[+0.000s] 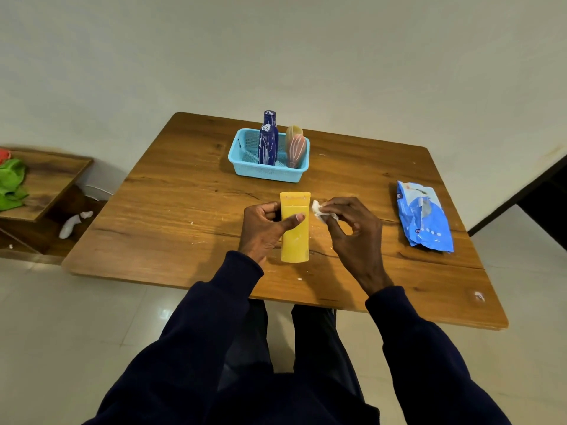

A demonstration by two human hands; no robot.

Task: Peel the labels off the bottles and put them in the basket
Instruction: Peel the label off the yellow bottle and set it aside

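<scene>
A yellow flat bottle [295, 240] stands near the table's front middle, its front bare of any label. My left hand [264, 231] grips it from the left, thumb across its face. My right hand [352, 231], just to the right of the bottle, pinches a crumpled white scrap of label [319, 210] between its fingertips. Farther back, a light blue basket [242, 154] holds a dark blue bottle [268, 142] and a pink bottle [295, 147], both upright and streaked with white residue.
A blue and white plastic packet [425, 217] lies on the wooden table [171, 204] to the right. Small white paper bits dot the tabletop. A low wooden shelf [46, 182] with green cloth [12, 184] stands at left, a white object [72, 223] beneath it.
</scene>
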